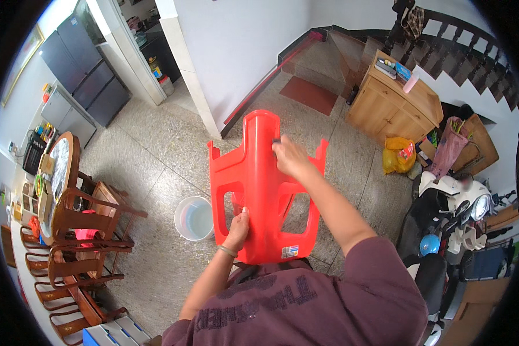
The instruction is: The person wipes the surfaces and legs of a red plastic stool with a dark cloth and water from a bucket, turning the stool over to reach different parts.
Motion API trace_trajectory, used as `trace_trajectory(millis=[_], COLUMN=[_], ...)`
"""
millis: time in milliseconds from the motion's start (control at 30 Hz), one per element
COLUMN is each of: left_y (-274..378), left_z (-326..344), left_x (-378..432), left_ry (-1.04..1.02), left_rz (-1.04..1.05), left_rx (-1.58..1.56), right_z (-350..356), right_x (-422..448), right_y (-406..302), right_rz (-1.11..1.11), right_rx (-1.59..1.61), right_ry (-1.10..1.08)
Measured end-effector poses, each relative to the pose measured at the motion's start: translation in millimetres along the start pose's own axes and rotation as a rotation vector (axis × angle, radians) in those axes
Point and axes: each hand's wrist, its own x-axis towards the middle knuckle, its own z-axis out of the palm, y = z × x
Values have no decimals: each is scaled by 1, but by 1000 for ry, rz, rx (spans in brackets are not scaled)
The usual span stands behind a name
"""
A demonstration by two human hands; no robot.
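Observation:
A red plastic stool (pixel 263 190) is tipped on its side in front of my body, its legs pointing away from me and a paper label near its seat end. My left hand (pixel 239 231) grips it at the edge of a side opening, thumb on the outer face. Against the upper right edge of a leg, my right hand (pixel 290 156) is closed around a small dark object (pixel 277 141). Fingers cover most of that object, so its kind cannot be told. A white plastic bucket (pixel 193 218) with clear liquid stands on the floor left of the stool.
To the left are a round table (pixel 71 160) and wooden chairs (pixel 84 216). A wooden cabinet (pixel 393 101) and yellow bag (pixel 398 155) stand at the right. Nearer on that side is a white-and-black scooter (pixel 456 190). A wall corner (pixel 218 129) juts out ahead, beside stairs (pixel 315 56).

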Motion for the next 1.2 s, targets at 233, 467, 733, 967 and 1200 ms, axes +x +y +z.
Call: trace_trajectory(millis=[233,467,733,967,1200], left_y=[17,24,22,3,-1], left_z=[0,4,0,-17,-19], left_x=[-13,-24,-26,-32,-36], left_ry=[-17,-10,10,10,29], left_rz=[44,4,-81,-46,-33], left_rx=[-66,-88,-2,-360,-525], right_z=[18,-14,20,66,88], right_x=[-75,10,28,-62,-41], right_y=[3,9,0,-49,53], right_rz=[-139,-189,-39,-231,204], right_rx=[644,656,220,460,256], right_ry=[-372,616,278,347,268])
